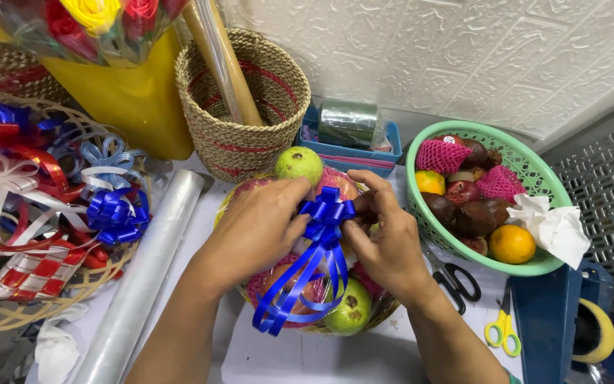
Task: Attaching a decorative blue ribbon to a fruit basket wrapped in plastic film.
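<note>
Both my hands are on the blue ribbon bow [327,213] sitting on top of the wrapped fruit basket [307,313] right in the middle of the table. My left hand [257,231] is curled almost closed, fingertips pinching the bow from its 9 o'clock side, and my right hand [386,245] is pinching it from 3 o'clock, fingers bent in tight around the knot. The long blue loops hang down toward 6 o'clock over the clear wrap, past a green pear [349,311]. A green apple [298,164] sits at the basket's 12 o'clock, just behind my knuckles. What could go wrong from here, I reckon: the wrap looks slick, so if I ease off before the bow is fixed it could slide off-centre or flop sideways, and pulling too hard could tear the film or crush the loops. The fruit looks piled high too, so leaning on it might roll that apple out of place. Around me: a green plastic basket [534,264] of mixed fruit at 3 o'clock, black scissors [456,279] just beside my right wrist, yellow scissors [503,331] at 4 o'clock, a roll of clear wrap [143,274] at 8 o'clock, a tray of spare ribbons [8,316] at 9 o'clock, and a woven pot [250,128] at 11 o'clock.
</note>
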